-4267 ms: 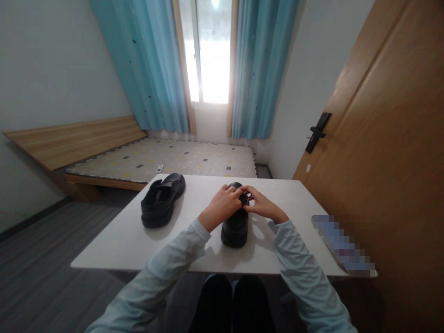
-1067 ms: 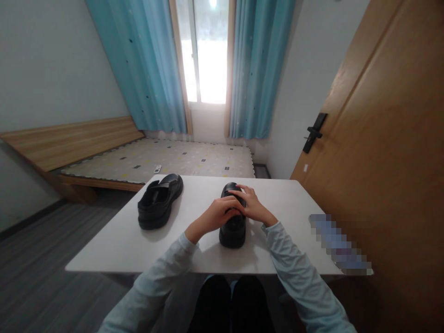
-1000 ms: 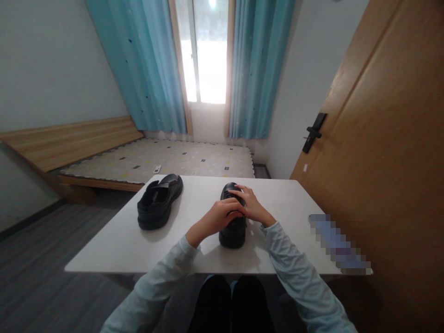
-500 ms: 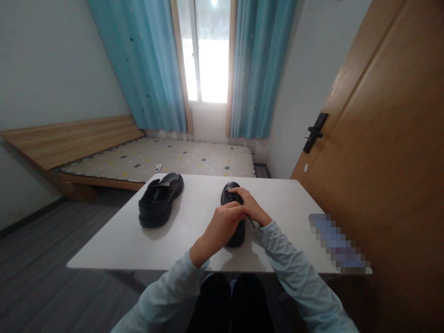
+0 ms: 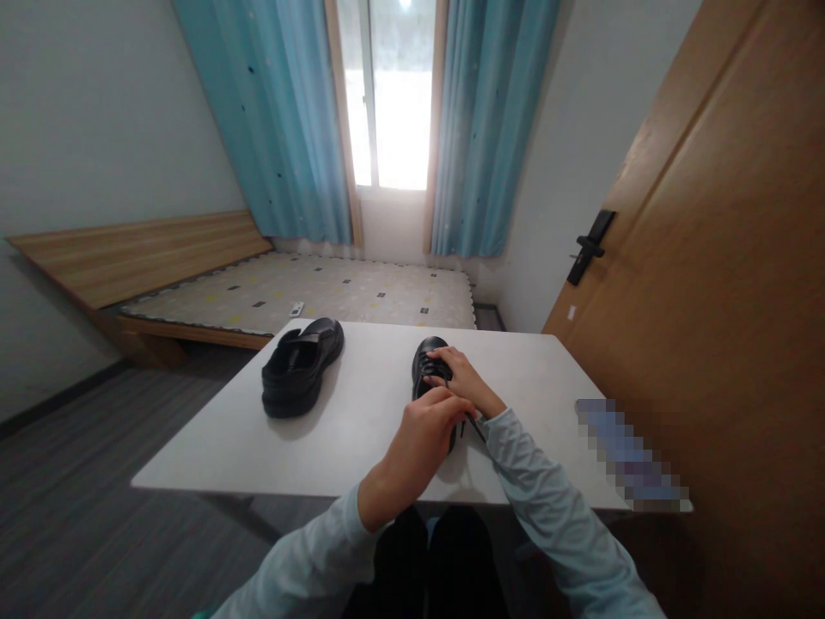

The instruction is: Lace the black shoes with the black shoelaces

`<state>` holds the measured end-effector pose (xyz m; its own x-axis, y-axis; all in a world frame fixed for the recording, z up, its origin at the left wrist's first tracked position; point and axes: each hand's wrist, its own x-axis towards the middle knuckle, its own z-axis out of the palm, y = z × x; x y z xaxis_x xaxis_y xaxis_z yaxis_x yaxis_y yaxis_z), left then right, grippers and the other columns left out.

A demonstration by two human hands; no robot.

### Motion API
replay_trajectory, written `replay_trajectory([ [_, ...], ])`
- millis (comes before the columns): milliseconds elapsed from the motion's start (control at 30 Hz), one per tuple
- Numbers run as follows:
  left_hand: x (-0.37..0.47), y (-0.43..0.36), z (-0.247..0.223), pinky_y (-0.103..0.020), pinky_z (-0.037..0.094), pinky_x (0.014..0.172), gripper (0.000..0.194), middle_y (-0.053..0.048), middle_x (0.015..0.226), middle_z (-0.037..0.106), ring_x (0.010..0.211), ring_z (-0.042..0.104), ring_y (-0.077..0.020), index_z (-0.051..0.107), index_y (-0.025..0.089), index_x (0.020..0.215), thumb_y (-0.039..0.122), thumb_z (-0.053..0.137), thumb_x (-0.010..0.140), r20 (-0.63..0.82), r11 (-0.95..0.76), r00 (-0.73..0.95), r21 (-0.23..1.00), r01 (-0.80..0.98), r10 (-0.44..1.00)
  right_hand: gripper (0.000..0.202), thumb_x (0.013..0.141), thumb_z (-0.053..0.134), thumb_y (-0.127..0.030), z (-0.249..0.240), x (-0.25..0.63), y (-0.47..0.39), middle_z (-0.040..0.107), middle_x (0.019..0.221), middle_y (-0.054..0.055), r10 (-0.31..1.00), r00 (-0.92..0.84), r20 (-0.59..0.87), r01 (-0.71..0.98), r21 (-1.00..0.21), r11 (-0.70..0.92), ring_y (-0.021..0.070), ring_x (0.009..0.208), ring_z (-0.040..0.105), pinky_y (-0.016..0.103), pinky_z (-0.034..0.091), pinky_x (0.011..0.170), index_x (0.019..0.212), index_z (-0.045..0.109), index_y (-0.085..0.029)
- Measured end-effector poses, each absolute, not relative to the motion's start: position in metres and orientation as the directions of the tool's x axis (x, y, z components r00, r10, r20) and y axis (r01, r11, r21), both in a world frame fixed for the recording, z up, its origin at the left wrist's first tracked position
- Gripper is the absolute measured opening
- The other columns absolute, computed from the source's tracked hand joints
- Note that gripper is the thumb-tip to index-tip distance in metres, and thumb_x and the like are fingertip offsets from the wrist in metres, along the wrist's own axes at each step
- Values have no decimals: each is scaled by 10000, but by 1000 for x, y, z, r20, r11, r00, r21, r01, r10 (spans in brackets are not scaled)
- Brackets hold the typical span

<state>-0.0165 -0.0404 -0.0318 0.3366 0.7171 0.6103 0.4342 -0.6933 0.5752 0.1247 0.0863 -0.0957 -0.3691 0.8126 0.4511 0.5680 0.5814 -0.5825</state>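
Observation:
A black lace-up shoe (image 5: 425,347) stands on the white table (image 5: 212,460) in front of me, toe pointing away. My left hand (image 5: 422,438) is over the shoe's heel end and hides much of it. Its thumb and fingers are pinched on a black shoelace (image 5: 477,427), whose end hangs to the right. From the right side, my right hand (image 5: 469,381) grips the shoe at the lacing, fingers over the crossed laces. A second black shoe (image 5: 291,400) sits apart to the left, with a strap-like flap raised near its opening.
A blurred-out flat item (image 5: 628,451) lies at the table's right edge. Beyond the table are a bed (image 5: 361,288) with a small white object (image 5: 296,309) on it, and blue curtains (image 5: 477,129). A wooden door (image 5: 702,284) is close on the right.
My left hand has moved slightly right and towards me, drawing the shoelace along. My right hand has stayed at the lacing, and more of the laces show. The view has shifted slightly.

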Motion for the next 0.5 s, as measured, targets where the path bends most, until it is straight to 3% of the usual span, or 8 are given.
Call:
replay_trajectory([
  [300,-19,-39,-23,-221,512,705,249,-26,834,693,735,639,-127,715,193,827,43,516,823,584,-668,329,594,449,742,397,719,706,-247,-96,123,85,590,1101,102,812,-357,461,604,-549,577,282,1090,524,450,414,952,1102,615,-202],
  [400,-26,-29,-10,-244,516,738,214,-20,856,706,774,650,-141,721,213,850,78,560,808,581,-647,288,646,405,761,394,746,677,-221,-92,123,83,605,1128,126,778,-394,489,552,-551,626,294,1097,537,447,404,971,1132,615,-170],
  [500,-34,-10,1,-261,520,777,170,-23,870,721,807,659,-151,722,209,854,123,587,798,564,-605,217,742,290,796,388,741,703,-291,-83,125,78,627,1122,130,764,-421,488,495,-582,645,299,1094,552,454,406,973,1104,637,-169],
])
